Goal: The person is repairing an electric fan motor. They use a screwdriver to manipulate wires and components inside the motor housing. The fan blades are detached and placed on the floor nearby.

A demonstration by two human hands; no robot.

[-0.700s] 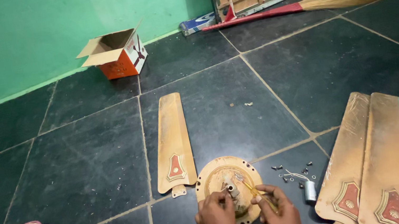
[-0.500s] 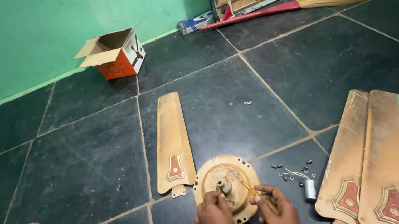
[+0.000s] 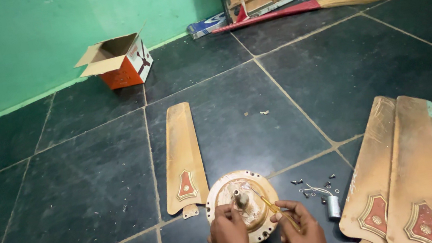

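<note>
Head view: round tan metal fan motor housing [image 3: 242,192] on dark tiled floor [image 3: 87,182], beside tan wooden fan blade [image 3: 183,155]. Left hand [image 3: 230,239] fingers curled on housing rim. Right hand [image 3: 301,229] pinching yellow-handled screwdriver [image 3: 274,209], tip at hub. Loose screws [image 3: 313,187] just right.

Fan blade [image 3: 182,158] left of motor hub [image 3: 242,204]

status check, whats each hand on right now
Left hand on fan motor hub. Right hand holds yellow screwdriver to it. Loose screws beside.
</note>
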